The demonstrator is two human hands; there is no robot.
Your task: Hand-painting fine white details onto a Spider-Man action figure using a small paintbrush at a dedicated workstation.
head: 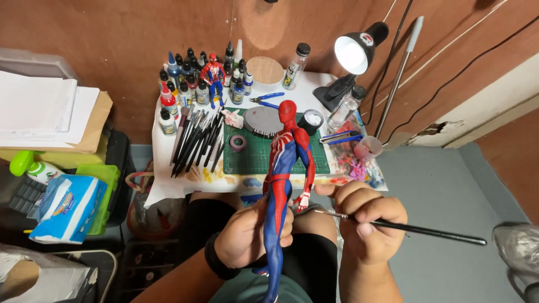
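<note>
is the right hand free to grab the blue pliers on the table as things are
Probably not yet: the right hand is closed around a thin paintbrush, so its grip is taken. The blue pliers lie uncovered at the back of the table, beyond the cutting mat.

Paint bottles [185,84] crowd behind a green cutting mat [258,154] (lamp [356,53] lit).

Glaring desk lamp [355,51]; warm, sharp view
</note>
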